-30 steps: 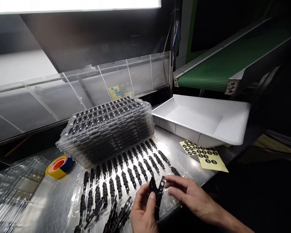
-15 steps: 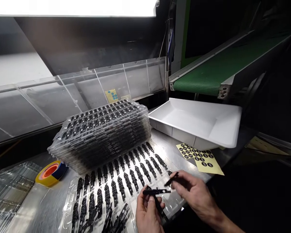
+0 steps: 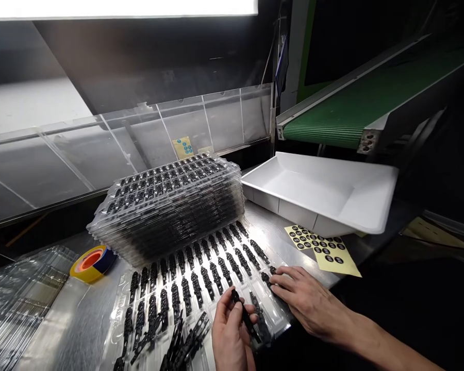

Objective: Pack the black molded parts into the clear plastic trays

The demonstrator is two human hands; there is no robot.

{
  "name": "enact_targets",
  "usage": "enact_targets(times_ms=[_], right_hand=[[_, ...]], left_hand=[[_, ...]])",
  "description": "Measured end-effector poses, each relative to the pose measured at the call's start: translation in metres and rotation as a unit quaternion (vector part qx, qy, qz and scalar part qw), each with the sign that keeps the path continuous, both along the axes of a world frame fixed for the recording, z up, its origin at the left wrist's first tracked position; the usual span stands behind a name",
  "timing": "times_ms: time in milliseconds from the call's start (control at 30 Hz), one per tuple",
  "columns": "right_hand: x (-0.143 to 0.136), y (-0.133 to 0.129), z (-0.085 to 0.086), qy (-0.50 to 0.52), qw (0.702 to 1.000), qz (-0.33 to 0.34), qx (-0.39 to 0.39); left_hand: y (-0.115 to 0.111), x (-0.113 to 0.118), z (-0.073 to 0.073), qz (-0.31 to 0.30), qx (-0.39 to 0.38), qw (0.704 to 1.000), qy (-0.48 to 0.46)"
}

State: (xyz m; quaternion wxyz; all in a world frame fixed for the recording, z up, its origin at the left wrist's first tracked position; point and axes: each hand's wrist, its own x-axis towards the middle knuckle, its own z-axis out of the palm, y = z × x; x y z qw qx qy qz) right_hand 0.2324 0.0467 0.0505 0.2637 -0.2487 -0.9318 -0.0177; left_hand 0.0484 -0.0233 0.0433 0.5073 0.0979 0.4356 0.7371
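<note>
A clear plastic tray (image 3: 277, 310) with rows of slim black slotted plastic parts (image 3: 224, 271) lies on the metal table. My left hand (image 3: 232, 330) is closed around one such black part (image 3: 245, 317), held at a slant above the tray's near right portion. To its right, my right hand (image 3: 303, 296) reaches down with bent fingers onto a black part (image 3: 266, 279) at the tray's right end; the fingertips partly hide it. Loose black parts (image 3: 185, 342) are heaped on the tray's near side, left of my left hand.
Behind the tray rises a tall stack of filled clear trays (image 3: 170, 216). A white bin (image 3: 313, 206) and yellow sticker sheets (image 3: 338, 260) are at right. Tape rolls (image 3: 90, 263) and more clear trays (image 3: 31, 304) sit at left. A green conveyor (image 3: 340, 118) slopes away behind.
My right hand has lowered its black part to the tray's right end. The second part that lay across my left fingers no longer shows there. The view has shifted slightly.
</note>
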Motion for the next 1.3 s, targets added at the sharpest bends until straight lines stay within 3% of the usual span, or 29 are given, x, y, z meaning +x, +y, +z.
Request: enact_targets(times_ms=[133, 300, 500, 567, 633, 733, 833, 967, 1100, 1300], right_hand=[[-0.005, -0.014, 0.011, 0.013, 0.999, -0.037, -0.031], [-0.028, -0.036, 0.011, -0.068, 0.990, 0.017, -0.120], [-0.038, -0.038, -0.012, 0.028, 0.999, 0.034, 0.013], [-0.028, -0.030, -0.001, 0.080, 0.996, 0.025, 0.014], [-0.017, -0.019, 0.023, 0.075, 0.996, 0.010, -0.042], [-0.011, 0.003, 0.064, -0.060, 0.993, -0.012, -0.097], [-0.026, 0.023, 0.086, -0.156, 0.982, -0.018, -0.107], [-0.053, 0.038, 0.071, -0.181, 0.977, -0.003, -0.109], [-0.054, 0.034, 0.044, -0.153, 0.984, -0.045, -0.084], [-0.039, 0.014, 0.021, -0.092, 0.993, -0.019, -0.072]], left_hand=[[-0.009, -0.004, -0.004, 0.022, 0.015, 0.997, 0.073], [-0.026, -0.013, -0.002, 0.080, -0.011, 0.986, 0.147], [-0.034, -0.021, -0.001, 0.105, -0.030, 0.953, 0.281], [-0.034, -0.023, -0.007, 0.097, -0.044, 0.942, 0.319], [-0.034, -0.024, -0.015, 0.094, -0.049, 0.930, 0.352], [-0.033, -0.022, -0.027, 0.088, -0.036, 0.922, 0.374], [-0.033, -0.019, -0.036, 0.104, -0.024, 0.918, 0.382], [-0.034, -0.017, -0.041, 0.136, 0.029, 0.891, 0.433], [-0.034, -0.014, -0.039, 0.130, 0.032, 0.854, 0.502], [-0.012, 0.003, -0.028, 0.099, 0.002, 0.739, 0.666]])
